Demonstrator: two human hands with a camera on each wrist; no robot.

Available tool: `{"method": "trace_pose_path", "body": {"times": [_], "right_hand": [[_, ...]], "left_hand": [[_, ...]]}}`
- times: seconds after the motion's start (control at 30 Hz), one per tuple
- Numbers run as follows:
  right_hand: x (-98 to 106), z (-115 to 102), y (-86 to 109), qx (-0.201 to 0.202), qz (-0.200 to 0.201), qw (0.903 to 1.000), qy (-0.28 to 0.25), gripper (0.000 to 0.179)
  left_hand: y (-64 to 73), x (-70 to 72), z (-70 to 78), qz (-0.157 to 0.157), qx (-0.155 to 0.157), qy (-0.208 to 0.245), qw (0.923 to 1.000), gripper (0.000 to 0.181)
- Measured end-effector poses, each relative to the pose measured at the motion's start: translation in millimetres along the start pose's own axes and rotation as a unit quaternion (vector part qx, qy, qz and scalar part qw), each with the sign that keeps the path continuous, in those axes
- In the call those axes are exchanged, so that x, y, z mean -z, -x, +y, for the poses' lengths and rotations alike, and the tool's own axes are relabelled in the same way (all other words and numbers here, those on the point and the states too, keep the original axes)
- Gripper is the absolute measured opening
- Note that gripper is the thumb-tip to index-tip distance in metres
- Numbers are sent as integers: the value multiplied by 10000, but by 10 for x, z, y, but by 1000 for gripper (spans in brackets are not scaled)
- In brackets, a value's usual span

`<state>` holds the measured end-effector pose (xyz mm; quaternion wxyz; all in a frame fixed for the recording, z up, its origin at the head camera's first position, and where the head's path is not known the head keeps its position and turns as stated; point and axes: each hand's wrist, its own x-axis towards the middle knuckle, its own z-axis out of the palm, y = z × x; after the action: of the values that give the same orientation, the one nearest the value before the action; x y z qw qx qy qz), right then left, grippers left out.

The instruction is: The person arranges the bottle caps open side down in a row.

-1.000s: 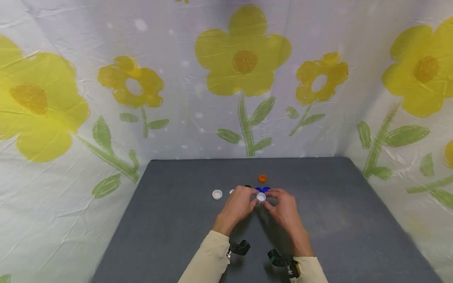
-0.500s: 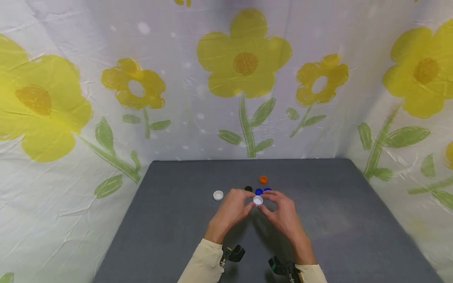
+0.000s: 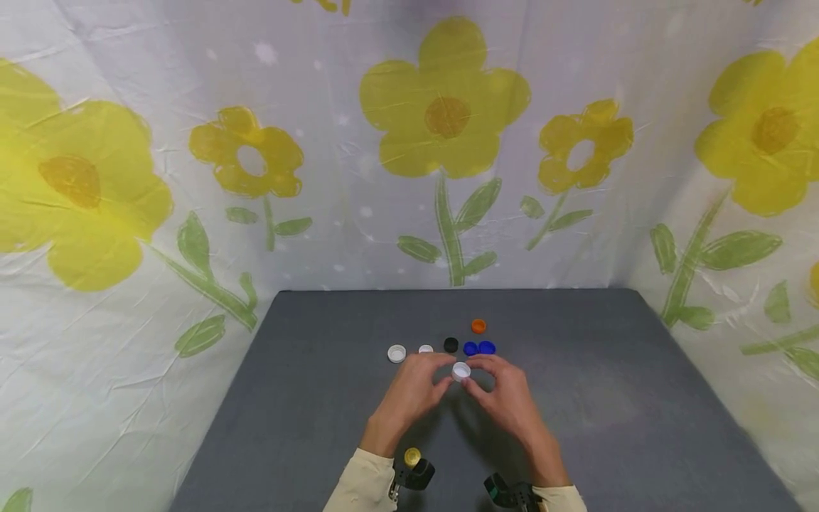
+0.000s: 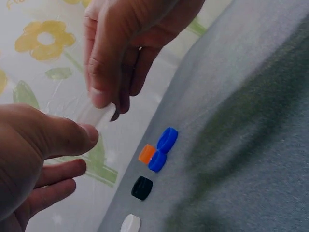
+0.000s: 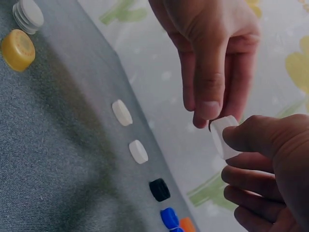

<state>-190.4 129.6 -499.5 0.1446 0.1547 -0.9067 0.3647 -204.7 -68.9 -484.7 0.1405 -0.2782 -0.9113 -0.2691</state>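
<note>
1. White cap (image 3: 461,372) sits pinched between left hand (image 3: 414,391) and right hand (image 3: 507,391), raised above the counter (image 3: 307,405).
2. Light, even pressure on opposite edges should suit it best.
3. Mind the yellow cap (image 3: 412,456) near the left wrist (image 3: 382,435), I'd say.

No readable text
Marks on the yellow cap (image 5: 18,50) are too blurred to read; yellow strokes at the cloth's (image 3: 345,213) top are cropped, illegible.

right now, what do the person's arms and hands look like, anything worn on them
Cream, creased sleeves and gloveless hands. A black wrist-mounted device sits on each side, the right one showing a small green patch.
</note>
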Motion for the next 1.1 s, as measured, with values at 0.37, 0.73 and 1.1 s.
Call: {"method": "trace_pose_path", "body": {"times": [0.37,0.73,1.1], "right_hand": [[24,-17,-19,-229,-259,9991,-247,21],[29,-45,-19,-326,-205,9974,-609,25],[28,-65,-3,241,351,9985,-345,36]], "left_hand": [[65,-32,-33,525,-285,178,9981,29],[85,-7,-39,608,-91,351,9975,22],[114,27,-15,411,814,771,9928,24]]}}
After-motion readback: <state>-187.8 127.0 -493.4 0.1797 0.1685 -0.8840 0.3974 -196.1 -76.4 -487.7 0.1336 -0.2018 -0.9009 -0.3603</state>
